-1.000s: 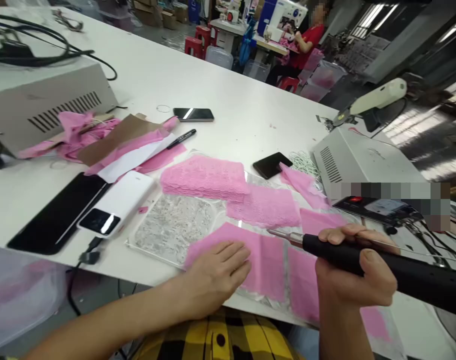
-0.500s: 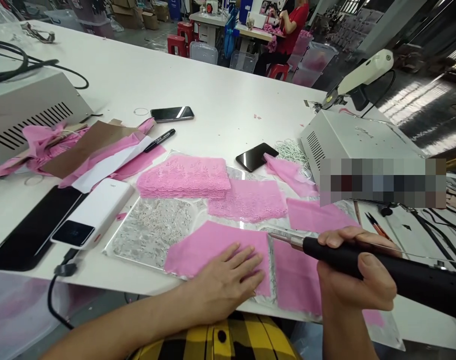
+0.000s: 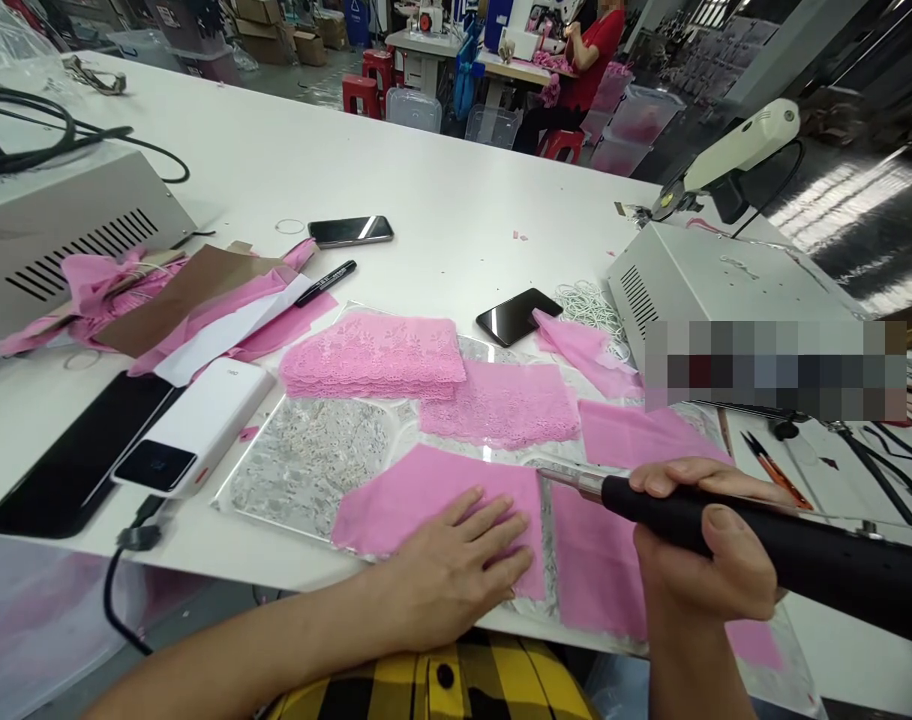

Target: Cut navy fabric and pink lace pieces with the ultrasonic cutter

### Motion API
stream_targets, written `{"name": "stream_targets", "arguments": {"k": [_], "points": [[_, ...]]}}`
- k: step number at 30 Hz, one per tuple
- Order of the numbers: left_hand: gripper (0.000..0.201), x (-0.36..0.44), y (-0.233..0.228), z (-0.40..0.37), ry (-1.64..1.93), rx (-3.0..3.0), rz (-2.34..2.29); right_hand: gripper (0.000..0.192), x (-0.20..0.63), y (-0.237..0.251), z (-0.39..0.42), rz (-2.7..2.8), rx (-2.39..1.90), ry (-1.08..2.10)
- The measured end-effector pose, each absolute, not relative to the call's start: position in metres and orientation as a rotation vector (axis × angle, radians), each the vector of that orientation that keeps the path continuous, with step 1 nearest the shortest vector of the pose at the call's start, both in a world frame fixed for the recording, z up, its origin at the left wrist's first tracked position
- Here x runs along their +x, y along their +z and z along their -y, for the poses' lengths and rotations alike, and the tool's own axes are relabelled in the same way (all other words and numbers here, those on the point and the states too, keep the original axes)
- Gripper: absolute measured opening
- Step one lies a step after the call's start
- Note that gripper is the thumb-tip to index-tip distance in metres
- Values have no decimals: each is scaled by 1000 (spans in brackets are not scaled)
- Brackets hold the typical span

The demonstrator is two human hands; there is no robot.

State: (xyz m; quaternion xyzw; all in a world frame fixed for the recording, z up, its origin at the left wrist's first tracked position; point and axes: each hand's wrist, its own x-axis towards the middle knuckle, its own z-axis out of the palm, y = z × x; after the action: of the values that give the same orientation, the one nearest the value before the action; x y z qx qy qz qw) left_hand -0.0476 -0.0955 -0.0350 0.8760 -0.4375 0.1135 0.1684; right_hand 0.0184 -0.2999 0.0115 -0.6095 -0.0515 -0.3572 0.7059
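Pressing: left hand point(image 3: 456, 570) lies flat, fingers apart, on the pink cloth piece point(image 3: 433, 500).
Right hand point(image 3: 700, 550): wrapped tight around the black cutting tool point(image 3: 763, 550).
Tool tip: at the cloth's right edge, over the clear board point(image 3: 306, 470).

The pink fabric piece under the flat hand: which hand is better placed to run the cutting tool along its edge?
Probably the right hand: it grips the black cutting tool, tip at the pink fabric piece's edge. The left hand lies flat on it.

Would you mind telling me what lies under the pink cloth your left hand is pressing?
The pink cloth lies on a clear plate with a mottled grey surface. What lies beneath the left hand is covered.
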Motion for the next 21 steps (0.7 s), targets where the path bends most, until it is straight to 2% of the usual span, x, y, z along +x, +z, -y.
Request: {"name": "stream_targets", "arguments": {"k": [21], "points": [[30,-48,-32,96,309,2471,1261,17,18,18,278,159,-1328,-722]]}}
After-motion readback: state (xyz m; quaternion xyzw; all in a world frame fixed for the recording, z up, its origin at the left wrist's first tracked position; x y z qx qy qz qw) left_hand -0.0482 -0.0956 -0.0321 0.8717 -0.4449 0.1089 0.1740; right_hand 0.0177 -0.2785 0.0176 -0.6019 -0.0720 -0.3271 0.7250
